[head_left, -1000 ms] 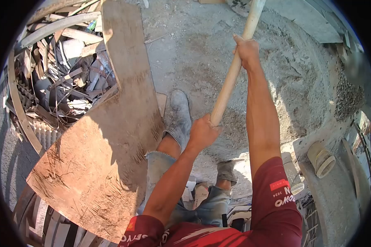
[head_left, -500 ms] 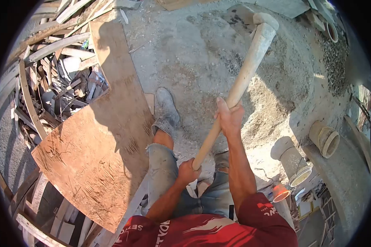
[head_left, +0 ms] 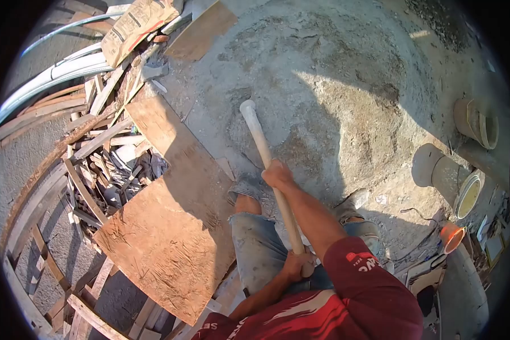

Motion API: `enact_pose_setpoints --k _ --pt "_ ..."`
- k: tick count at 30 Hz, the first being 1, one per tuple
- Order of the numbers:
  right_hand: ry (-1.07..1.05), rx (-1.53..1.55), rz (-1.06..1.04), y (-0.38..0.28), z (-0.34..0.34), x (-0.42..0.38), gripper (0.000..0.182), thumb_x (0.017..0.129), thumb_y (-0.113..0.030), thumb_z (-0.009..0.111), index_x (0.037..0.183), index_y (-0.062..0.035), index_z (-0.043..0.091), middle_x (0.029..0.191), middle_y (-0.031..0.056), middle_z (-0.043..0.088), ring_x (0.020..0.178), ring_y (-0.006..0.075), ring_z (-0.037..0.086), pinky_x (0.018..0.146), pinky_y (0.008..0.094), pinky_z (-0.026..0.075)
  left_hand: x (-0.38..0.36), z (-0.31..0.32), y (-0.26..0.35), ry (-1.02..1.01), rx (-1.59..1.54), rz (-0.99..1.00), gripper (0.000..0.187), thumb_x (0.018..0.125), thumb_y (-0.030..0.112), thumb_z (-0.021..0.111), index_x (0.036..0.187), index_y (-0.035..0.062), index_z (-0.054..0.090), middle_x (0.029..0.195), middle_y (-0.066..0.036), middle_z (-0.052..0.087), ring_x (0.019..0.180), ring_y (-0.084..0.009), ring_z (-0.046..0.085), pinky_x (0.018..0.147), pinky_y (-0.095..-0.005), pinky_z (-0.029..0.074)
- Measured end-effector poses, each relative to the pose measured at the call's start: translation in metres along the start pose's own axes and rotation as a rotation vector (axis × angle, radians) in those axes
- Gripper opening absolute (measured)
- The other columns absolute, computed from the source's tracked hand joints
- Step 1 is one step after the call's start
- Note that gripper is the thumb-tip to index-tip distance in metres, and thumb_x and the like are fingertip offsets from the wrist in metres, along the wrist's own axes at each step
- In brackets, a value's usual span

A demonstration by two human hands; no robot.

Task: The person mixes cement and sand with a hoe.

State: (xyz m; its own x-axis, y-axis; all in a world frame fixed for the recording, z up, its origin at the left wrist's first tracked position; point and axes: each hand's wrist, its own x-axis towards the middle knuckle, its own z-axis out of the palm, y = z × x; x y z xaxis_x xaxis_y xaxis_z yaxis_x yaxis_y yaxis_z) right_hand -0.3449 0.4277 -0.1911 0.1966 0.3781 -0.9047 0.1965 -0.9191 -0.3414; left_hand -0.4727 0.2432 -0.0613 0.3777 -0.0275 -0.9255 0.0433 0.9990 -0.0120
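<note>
A hoe (head_left: 258,133) with a long wooden handle slants from my lap up to the grey sand-and-cement mix (head_left: 300,107). My right hand (head_left: 279,174) is closed round the middle of the handle. Near the handle's lower end, my left hand (head_left: 298,265) is wrapped about it, close to my thighs. The pale tip of the hoe is down at the mix; its blade is hidden from view. A shadow covers part of the heap beside it.
To the left lies a plywood sheet (head_left: 170,238) beside a pile of scrap wood (head_left: 105,170). Two buckets (head_left: 456,180) lie tipped at the right, with an orange container (head_left: 451,235) nearer me. A paper sack (head_left: 136,31) and pale pipes (head_left: 56,73) are at upper left.
The hoe's head has come from the upper right down and left onto the mix. Both hands still hold the handle. My view has turned, bringing the sack and pipes in.
</note>
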Motion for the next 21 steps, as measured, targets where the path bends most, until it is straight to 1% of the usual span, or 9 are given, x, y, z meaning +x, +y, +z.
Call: enact_pose_setpoints --k 3,5,6,8,10,14,16,19,21 --pt "0.085 0.076 -0.001 0.029 -0.013 -0.041 0.037 0.074 -0.019 0.059 0.105 0.0022 0.06 0.103 0.0218 0.064 0.098 0.0344 0.062 0.084 0.041 0.048 -0.034 0.004 -0.026 0.068 0.299 -0.033 0.02 0.067 0.007 0.074 0.076 0.005 0.056 0.072 -0.006 0.061 0.065 -0.0139 0.059 0.057 -0.0298 0.047" --pt "0.078 0.333 -0.009 0.036 -0.041 -0.062 0.036 0.073 -0.019 0.061 0.099 0.0053 0.059 0.087 0.0216 0.065 0.077 0.0305 0.066 0.068 0.0396 0.052 -0.035 -0.002 -0.032 -0.006 0.353 0.019 0.021 0.067 0.007 0.075 0.076 0.0047 0.056 0.07 -0.005 0.06 0.063 -0.0134 0.058 0.056 -0.0293 0.046" --pt "0.095 0.334 -0.01 0.033 -0.059 -0.068 0.036 0.073 -0.019 0.061 0.099 0.0053 0.059 0.087 0.0216 0.065 0.077 0.0305 0.066 0.068 0.0396 0.052 -0.033 -0.006 -0.031 -0.058 0.399 0.061 0.022 0.066 0.008 0.075 0.076 0.0044 0.056 0.068 -0.004 0.059 0.061 -0.013 0.056 0.054 -0.0289 0.046" --pt "0.183 0.542 -0.14 0.02 -0.098 -0.077 0.032 0.073 -0.017 0.062 0.092 0.0082 0.057 0.071 0.0177 0.062 0.056 0.0231 0.063 0.052 0.036 0.049 -0.023 0.001 -0.006 -0.026 0.541 0.136 0.021 0.067 0.007 0.074 0.074 0.004 0.055 0.067 -0.003 0.058 0.061 -0.0119 0.056 0.055 -0.0283 0.045" --pt "0.278 0.604 -0.247 0.003 -0.129 -0.077 0.027 0.073 -0.014 0.062 0.085 0.01 0.057 0.063 0.0146 0.059 0.05 0.0185 0.06 0.046 0.0325 0.047 -0.001 0.008 0.025 0.034 0.734 0.275 0.02 0.068 0.008 0.073 0.073 0.0036 0.054 0.065 -0.002 0.056 0.06 -0.0103 0.054 0.054 -0.0276 0.045" --pt "0.364 0.626 -0.302 -0.015 -0.147 -0.036 0.029 0.075 -0.016 0.062 0.089 0.009 0.057 0.068 0.0173 0.061 0.055 0.0228 0.062 0.051 0.0341 0.049 0.035 0.01 0.067 0.091 0.899 0.462 0.02 0.068 0.008 0.073 0.074 0.0036 0.054 0.066 -0.001 0.056 0.059 -0.0098 0.053 0.052 -0.0277 0.044" --pt "0.34 0.497 -0.186 0.0 -0.134 -0.014 0.035 0.075 -0.017 0.06 0.099 0.0083 0.058 0.082 0.022 0.064 0.07 0.03 0.066 0.063 0.0375 0.052 0.05 -0.001 0.055 0.09 0.791 0.377 0.019 0.067 0.005 0.071 0.074 0.0041 0.054 0.065 -0.003 0.056 0.057 -0.0116 0.054 0.05 -0.0283 0.044" --pt "0.302 0.333 0.03 0.086 -0.053 0.036 0.042 0.075 -0.019 0.057 0.108 0.0074 0.058 0.097 0.0243 0.064 0.092 0.037 0.064 0.083 0.0417 0.049 0.03 -0.003 -0.001 0.148 0.554 0.064 0.017 0.066 0.002 0.069 0.074 0.0041 0.055 0.064 -0.006 0.056 0.056 -0.0146 0.056 0.05 -0.0293 0.045" --pt "0.181 0.525 0.085 0.108 -0.041 0.012 0.041 0.073 -0.019 0.058 0.104 0.0077 0.059 0.096 0.0259 0.064 0.087 0.037 0.065 0.079 0.041 0.051 0.022 -0.017 -0.01 0.195 0.6 0.058 0.017 0.066 0.002 0.069 0.074 0.0039 0.055 0.064 -0.007 0.056 0.057 -0.0155 0.056 0.051 -0.0297 0.045"
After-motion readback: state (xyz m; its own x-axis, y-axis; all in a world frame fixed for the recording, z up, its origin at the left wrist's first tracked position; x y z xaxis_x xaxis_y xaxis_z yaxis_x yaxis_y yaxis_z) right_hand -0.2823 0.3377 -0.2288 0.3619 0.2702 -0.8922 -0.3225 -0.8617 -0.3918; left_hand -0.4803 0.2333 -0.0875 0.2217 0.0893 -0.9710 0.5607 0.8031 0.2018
